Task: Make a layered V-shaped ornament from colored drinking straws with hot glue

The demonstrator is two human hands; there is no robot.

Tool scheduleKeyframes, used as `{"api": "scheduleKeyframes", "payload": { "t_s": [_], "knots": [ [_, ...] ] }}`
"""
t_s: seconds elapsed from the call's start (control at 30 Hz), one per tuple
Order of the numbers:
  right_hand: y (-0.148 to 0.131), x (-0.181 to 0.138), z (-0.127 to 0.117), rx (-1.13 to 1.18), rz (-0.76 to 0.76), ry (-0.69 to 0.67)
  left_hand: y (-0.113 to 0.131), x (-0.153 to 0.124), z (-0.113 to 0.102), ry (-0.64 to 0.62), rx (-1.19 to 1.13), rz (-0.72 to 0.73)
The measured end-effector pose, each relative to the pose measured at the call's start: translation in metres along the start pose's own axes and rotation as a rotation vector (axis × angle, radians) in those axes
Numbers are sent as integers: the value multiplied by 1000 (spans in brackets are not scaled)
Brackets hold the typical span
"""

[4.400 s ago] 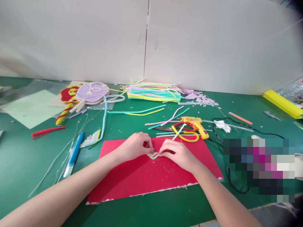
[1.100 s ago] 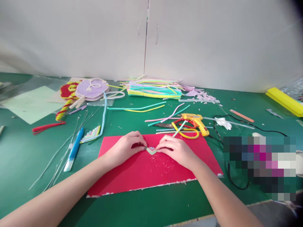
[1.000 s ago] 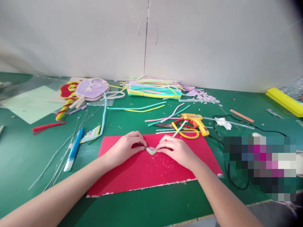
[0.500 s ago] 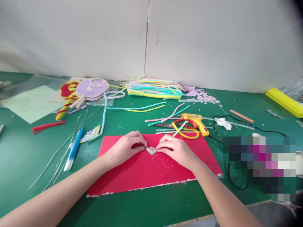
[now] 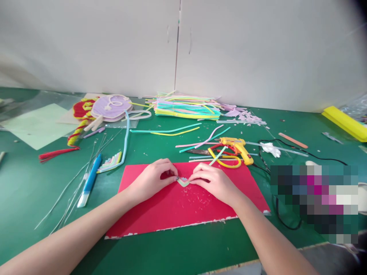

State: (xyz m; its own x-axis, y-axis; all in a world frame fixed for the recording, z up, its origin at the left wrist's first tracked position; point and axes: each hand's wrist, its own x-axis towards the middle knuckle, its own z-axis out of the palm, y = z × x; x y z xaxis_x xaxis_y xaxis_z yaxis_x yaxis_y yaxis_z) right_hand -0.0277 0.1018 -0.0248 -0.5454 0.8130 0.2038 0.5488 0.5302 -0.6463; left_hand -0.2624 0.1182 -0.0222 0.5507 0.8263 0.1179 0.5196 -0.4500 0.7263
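A small V-shaped piece of layered pipe cleaner strips [image 5: 184,183], pale green on the outside with pink and lilac inside, lies on a red board [image 5: 160,214]. My left hand [image 5: 155,177] pinches its left tip between thumb and forefinger. At the right tip, my right hand [image 5: 213,183] pinches it the same way. A pale green pipe cleaner [image 5: 218,156] sticks up behind my right hand; whether the hand touches it I cannot tell. Left of the board lies a larger striped pastel piece [image 5: 110,163], beside a blue pen-like tool [image 5: 91,179].
Behind the board lie yellow-handled scissors [image 5: 239,162] and a yellow glue gun [image 5: 237,147] with a black cord. Bundled pipe cleaners [image 5: 186,109] rest against the white wall [image 5: 114,46]. A lilac fan-shaped craft [image 5: 111,108] sits at back left, a yellow tray [image 5: 344,124] at far right.
Both hands stay nearly still on the V-shaped piece. My left fingertips have shifted very slightly at its left tip.
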Motion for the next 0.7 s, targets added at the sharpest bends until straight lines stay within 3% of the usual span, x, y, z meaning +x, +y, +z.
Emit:
{"api": "scheduleKeyframes", "payload": {
  "t_s": [0.17,0.33,0.53,0.63,0.7],
  "knots": [
    [1,0,0,9,1,-5,2,-1,-1,21,-17,-69],
    [-1,0,-1,22,0,-8,4,-3,-1,181,61,-101],
    [-2,0,-3,38,-18,-13,7,-13,2,299,203,138],
    [-1,0,-3,36,-14,-19,12,-20,4,327,54,241],
    [0,0,-2,33,-8,-23,14,-21,6,358,-141,196]
  ]
}}
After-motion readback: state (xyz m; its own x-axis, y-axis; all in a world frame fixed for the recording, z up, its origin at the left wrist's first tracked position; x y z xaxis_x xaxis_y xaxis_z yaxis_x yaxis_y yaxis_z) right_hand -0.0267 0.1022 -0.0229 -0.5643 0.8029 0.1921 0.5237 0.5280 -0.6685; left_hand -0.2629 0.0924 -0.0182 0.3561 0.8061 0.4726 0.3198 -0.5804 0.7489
